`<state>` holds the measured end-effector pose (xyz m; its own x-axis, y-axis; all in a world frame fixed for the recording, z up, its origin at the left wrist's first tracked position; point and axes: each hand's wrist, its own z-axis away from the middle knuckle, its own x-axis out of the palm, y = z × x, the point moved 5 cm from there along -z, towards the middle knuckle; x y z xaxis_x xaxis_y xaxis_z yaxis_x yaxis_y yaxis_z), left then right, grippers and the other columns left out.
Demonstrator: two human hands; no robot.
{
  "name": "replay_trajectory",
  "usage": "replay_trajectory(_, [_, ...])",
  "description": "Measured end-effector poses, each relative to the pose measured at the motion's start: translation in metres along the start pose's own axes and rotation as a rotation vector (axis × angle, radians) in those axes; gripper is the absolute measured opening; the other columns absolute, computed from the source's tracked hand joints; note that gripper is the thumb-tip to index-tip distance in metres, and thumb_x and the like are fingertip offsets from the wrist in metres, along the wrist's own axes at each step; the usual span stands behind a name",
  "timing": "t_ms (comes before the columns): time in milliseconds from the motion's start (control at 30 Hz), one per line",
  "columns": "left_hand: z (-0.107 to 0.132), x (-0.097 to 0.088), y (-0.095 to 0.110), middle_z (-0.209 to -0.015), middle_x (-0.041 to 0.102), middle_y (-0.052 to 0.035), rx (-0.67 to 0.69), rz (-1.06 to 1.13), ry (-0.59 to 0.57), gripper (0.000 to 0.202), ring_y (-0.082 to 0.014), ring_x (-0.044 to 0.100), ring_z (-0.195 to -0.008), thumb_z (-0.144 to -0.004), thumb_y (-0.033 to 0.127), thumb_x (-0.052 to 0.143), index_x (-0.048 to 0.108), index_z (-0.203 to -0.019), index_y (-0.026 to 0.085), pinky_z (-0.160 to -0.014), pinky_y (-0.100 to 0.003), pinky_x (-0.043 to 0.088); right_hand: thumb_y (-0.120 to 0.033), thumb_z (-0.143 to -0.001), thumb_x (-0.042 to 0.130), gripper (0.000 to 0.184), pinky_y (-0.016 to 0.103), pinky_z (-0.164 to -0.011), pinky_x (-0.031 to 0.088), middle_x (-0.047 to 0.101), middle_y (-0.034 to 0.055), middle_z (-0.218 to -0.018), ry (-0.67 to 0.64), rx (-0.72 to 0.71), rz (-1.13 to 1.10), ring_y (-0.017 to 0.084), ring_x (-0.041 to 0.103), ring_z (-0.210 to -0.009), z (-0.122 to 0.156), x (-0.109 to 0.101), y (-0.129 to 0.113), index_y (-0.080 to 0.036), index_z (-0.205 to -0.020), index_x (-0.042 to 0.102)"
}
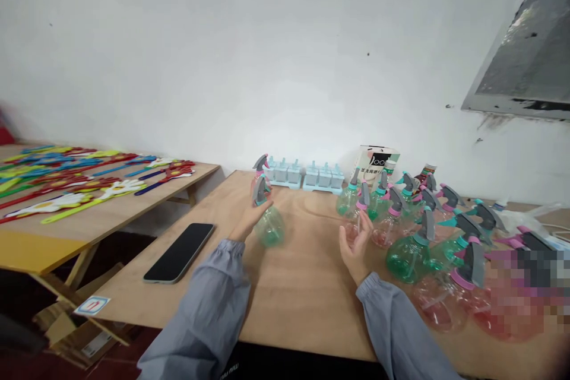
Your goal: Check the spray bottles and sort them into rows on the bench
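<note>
My left hand [249, 221] is closed at the neck of a green spray bottle [270, 228] with a grey and teal trigger head. The bottle looks slightly blurred and tilted. Just behind it stands a pink spray bottle [260, 165], partly covered. On the right, my right hand [356, 249] has its thumb and fingers apart, in front of another pink spray bottle [363, 197]; whether they touch I cannot tell. Close to that hand are more spray bottles, among them a green one [407, 258] and a pink one [440, 303].
A black phone [179, 253] lies on the wooden table [307, 303] at the left. Light blue popsicle moulds [324, 177] and a white box [374, 160] stand by the wall. Several colourful hand-shaped items [124, 189] cover the neighbouring table. Clear plastic [541, 214] lies at the far right.
</note>
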<state>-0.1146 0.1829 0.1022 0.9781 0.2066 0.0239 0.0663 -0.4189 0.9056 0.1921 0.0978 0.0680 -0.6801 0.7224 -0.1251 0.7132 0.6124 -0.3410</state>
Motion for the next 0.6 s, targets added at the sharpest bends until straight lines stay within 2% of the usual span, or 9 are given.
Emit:
replay_trajectory(100, [0.019,0.019,0.014,-0.124,0.068,-0.0121,-0.133,0.336,-0.184,0.052,-0.0317,0.063,-0.119,-0.063,0.035,0.07,0.064,-0.111,0.018,-0.089,-0.036,0.051,-0.028,-0.095,0.055,0.051,0.057,-0.11,0.043,0.052,0.0165,-0.131,-0.008,-0.026,-0.011,0.027,0.048,-0.132,0.0,0.001,-0.008,-0.02,-0.143,0.039])
replay_trajectory(167, [0.031,0.03,0.027,-0.127,0.067,-0.0111,-0.152,0.427,-0.253,0.049,-0.0312,0.061,-0.121,-0.062,0.034,0.071,0.065,-0.108,0.019,-0.084,-0.032,0.05,-0.027,-0.095,0.054,0.047,0.056,-0.108,0.045,0.054,0.0152,-0.128,-0.028,-0.034,-0.024,0.026,0.051,-0.128,0.001,0.003,-0.01,-0.02,-0.14,0.041])
replay_trajectory(267, [0.043,0.044,0.038,-0.129,0.067,-0.0113,-0.17,0.447,-0.327,0.046,-0.03,0.062,-0.121,-0.065,0.037,0.072,0.066,-0.107,0.02,-0.077,-0.029,0.05,-0.026,-0.096,0.051,0.045,0.054,-0.105,0.048,0.053,0.0148,-0.13,-0.097,-0.015,-0.058,0.026,0.053,-0.126,0.005,0.009,-0.012,-0.022,-0.139,0.042])
replay_trajectory(433, [0.053,0.059,0.036,-0.118,0.071,-0.012,-0.139,0.41,-0.462,0.044,-0.0288,0.065,-0.112,-0.067,0.04,0.073,0.068,-0.104,0.019,-0.075,-0.03,0.049,-0.027,-0.095,0.051,0.043,0.053,-0.103,0.049,0.055,0.015,-0.129,-0.167,-0.01,-0.092,0.027,0.055,-0.125,0.01,0.015,-0.015,-0.021,-0.138,0.045])
replay_trajectory(600, [0.058,0.063,0.035,-0.084,0.073,-0.0067,-0.102,0.349,-0.389,0.023,-0.021,0.065,-0.081,-0.066,0.04,0.067,0.066,-0.075,0.018,-0.074,-0.031,0.046,-0.026,-0.095,0.051,0.04,0.051,-0.101,0.05,0.057,0.0136,-0.127,-0.175,0.016,-0.084,0.026,0.055,-0.124,0.008,0.013,-0.009,-0.022,-0.135,0.047])
